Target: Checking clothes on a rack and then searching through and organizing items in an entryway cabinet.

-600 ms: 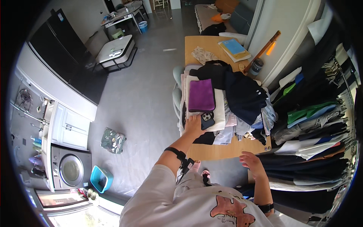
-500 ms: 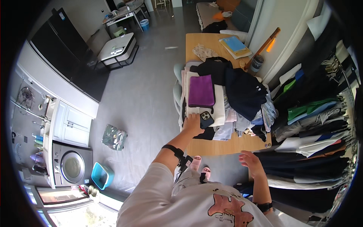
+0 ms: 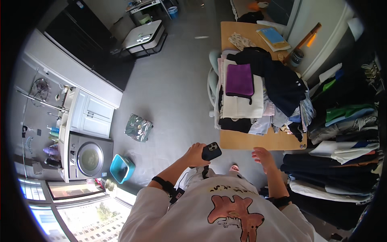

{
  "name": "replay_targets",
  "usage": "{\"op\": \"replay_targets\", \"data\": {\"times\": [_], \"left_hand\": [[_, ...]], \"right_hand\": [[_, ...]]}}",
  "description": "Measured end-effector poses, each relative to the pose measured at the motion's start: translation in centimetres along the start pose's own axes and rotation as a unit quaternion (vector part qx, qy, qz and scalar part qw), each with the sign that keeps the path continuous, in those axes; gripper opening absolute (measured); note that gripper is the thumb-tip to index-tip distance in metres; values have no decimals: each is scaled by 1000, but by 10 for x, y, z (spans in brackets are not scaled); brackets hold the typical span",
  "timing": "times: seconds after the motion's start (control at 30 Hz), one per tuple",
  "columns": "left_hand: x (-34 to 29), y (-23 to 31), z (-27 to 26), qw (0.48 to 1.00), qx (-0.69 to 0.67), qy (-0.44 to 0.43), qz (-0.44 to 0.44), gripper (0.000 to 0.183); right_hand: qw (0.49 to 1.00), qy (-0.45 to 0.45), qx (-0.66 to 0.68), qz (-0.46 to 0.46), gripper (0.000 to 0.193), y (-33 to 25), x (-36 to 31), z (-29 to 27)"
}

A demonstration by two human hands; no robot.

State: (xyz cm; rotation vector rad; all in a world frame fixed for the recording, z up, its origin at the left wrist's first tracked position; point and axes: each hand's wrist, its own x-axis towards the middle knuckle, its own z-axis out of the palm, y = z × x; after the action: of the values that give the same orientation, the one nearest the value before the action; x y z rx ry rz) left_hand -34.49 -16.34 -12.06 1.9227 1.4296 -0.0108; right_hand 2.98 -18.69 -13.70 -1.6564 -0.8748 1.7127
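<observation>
At far left of the head view, a washing machine (image 3: 89, 158) sits under a white counter (image 3: 66, 121), with a teal bin (image 3: 121, 168) on the grey floor (image 3: 169, 88) just beside it. Farther right on the floor lies a patterned green bag (image 3: 138, 128), and toward the top stands a low white table (image 3: 143, 36).

Left of centre, the left hand (image 3: 196, 154) is closed around a dark phone (image 3: 211, 151), fingers wrapped about its lower part, the camera end tilted up and to the right. The phone is held in the air over the floor, near the front edge of the wooden table (image 3: 258, 141) but apart from it. A black band circles the left forearm.

Right of centre, the right hand (image 3: 264, 155) is open and loosely spread, holding nothing, just short of the table's front edge.

On the table beyond, a heap of clothes includes a purple folded cloth (image 3: 239, 79) lying on a cream garment (image 3: 242, 105), with a dark jacket (image 3: 282, 82) to their right. At the table's far end are a blue book (image 3: 273, 37) and a dark jar (image 3: 297, 57).

At far right, hanging garments (image 3: 346, 133) in green, white and dark tones crowd the edge.
</observation>
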Motion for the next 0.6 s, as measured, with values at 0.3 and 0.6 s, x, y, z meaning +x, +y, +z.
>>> {"op": "replay_targets", "data": {"times": [0.3, 0.6], "left_hand": [[-54, -159, -40, 998, 31, 6, -47, 89], [-104, -320, -173, 956, -45, -173, -234, 84]], "right_hand": [[990, -95, -78, 67, 31, -1, 78, 194], [943, -265, -200, -24, 36, -121, 179, 409]]}}
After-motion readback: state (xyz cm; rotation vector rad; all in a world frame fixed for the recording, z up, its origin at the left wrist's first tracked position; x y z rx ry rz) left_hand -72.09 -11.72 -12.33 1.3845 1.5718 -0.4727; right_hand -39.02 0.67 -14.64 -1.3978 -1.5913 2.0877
